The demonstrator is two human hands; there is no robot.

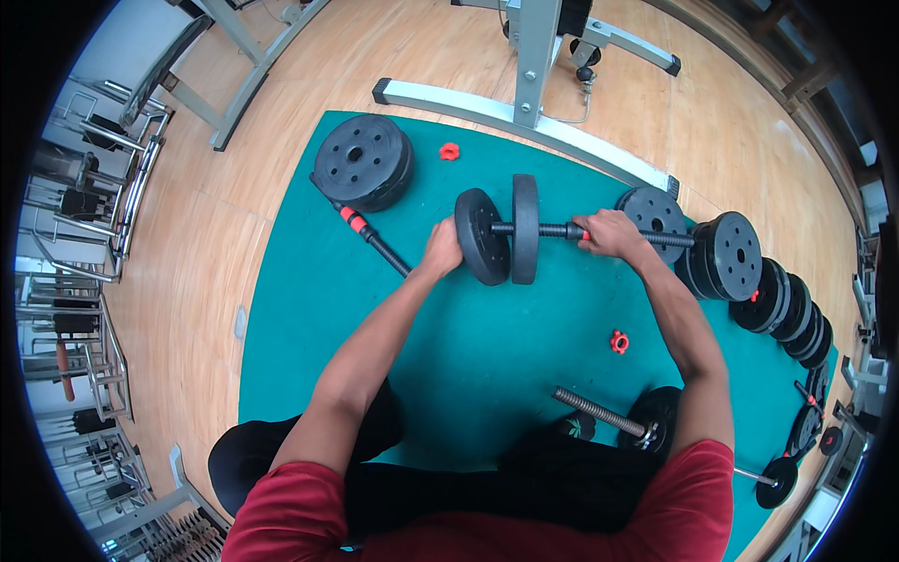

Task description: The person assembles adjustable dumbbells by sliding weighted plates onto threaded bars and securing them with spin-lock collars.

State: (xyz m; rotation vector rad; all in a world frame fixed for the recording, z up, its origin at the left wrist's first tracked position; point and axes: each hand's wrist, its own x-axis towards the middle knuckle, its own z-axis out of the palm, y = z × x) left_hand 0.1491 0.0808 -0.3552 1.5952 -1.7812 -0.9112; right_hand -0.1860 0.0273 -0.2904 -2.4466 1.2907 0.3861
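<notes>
A dumbbell with a black threaded bar is held level over the green mat. Two black weight plates sit on it, the left plate tilted and the other plate a small gap away. My left hand is closed at the outer side of the left plate, its fingertips partly hidden. Around the bar, right of the plates, my right hand is closed at a red-and-black collar. The bar's threaded end sticks out to the right past that hand.
Stacked plates and a red-and-black bar lie at the left. Red star nuts rest on the mat. More plates line the right; a chrome bar lies near my legs. A grey machine frame stands beyond.
</notes>
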